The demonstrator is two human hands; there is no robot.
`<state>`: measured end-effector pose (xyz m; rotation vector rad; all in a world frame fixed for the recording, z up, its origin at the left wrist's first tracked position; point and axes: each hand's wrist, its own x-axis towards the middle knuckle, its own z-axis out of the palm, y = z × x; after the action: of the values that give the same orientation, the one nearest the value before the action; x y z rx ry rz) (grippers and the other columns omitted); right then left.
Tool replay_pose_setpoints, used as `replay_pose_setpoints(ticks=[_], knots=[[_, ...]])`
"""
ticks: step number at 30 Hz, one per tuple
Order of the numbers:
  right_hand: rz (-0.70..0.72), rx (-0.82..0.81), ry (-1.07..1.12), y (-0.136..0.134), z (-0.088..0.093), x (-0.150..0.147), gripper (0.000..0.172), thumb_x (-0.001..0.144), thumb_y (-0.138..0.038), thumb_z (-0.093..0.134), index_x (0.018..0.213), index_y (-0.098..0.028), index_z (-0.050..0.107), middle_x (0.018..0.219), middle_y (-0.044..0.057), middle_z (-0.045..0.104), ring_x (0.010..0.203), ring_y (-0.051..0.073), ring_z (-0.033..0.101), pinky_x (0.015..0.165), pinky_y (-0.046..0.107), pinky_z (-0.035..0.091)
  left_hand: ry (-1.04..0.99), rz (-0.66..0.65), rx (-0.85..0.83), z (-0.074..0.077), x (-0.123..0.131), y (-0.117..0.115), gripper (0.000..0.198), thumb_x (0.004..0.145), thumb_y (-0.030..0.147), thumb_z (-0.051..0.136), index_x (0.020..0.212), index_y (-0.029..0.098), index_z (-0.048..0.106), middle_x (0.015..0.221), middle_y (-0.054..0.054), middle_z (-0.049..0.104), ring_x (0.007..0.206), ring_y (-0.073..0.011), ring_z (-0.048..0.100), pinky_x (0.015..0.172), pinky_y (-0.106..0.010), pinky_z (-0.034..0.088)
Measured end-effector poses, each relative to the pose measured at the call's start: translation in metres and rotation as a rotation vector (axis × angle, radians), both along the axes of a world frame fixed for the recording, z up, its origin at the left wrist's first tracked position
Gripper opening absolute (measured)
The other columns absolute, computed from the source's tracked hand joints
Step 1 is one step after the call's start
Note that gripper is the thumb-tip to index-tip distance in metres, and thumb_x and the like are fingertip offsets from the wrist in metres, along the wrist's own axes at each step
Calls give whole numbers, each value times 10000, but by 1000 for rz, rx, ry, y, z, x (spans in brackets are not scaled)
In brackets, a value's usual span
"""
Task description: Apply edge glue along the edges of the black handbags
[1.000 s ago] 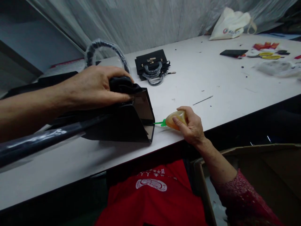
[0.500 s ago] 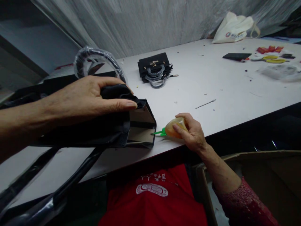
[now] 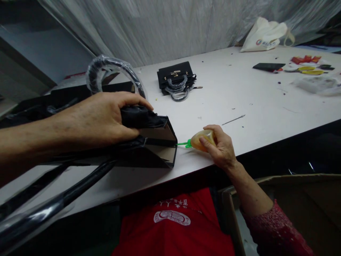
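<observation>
A black handbag lies on the white table at the left, its open end facing right and pale lining board showing inside. My left hand is closed on the bag's upper edge, thumb tucked into the opening and fingers over black material. Plastic film wraps the bag's handles. In my right hand is a squeeze bottle of amber liquid, probably glue, tilted on its side. The bottle's thin green nozzle points left, its tip at the edge of the bag's open end.
A smaller black handbag lies farther back on the table. A thin double-ended stick is to the right. Yellow-handled scissors, a dark flat piece and a white cloth bag are at the far right. A cardboard box stands below the edge.
The nozzle tip has come out of the opening to its edge, moving slightly up and right. My left thumb has shifted from the bag's upper edge into the opening, and the near panel has moved.
</observation>
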<state>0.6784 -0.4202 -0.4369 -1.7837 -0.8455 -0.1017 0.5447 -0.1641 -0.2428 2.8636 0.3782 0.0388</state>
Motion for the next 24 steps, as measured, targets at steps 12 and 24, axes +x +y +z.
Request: replay_pose_setpoints(ticks=[12, 24], knots=[[105, -42, 17, -2, 1, -4, 310, 906, -478, 660, 1083, -228, 609, 767, -17, 592, 627, 151, 538, 608, 324, 443, -108, -19, 103, -6, -11, 0, 565, 645, 451, 643, 1183, 291, 579, 995, 7, 707, 783, -217, 686, 679, -314, 498], [150, 19, -34, 1, 0, -4, 284, 906, -427, 676, 1117, -249, 609, 918, 11, 626, 732, 165, 572, 668, 329, 472, -187, -89, 181, -16, -35, 4, 335, 722, 513, 684, 963, 282, 657, 688, 99, 651, 546, -123, 608, 524, -213, 395]])
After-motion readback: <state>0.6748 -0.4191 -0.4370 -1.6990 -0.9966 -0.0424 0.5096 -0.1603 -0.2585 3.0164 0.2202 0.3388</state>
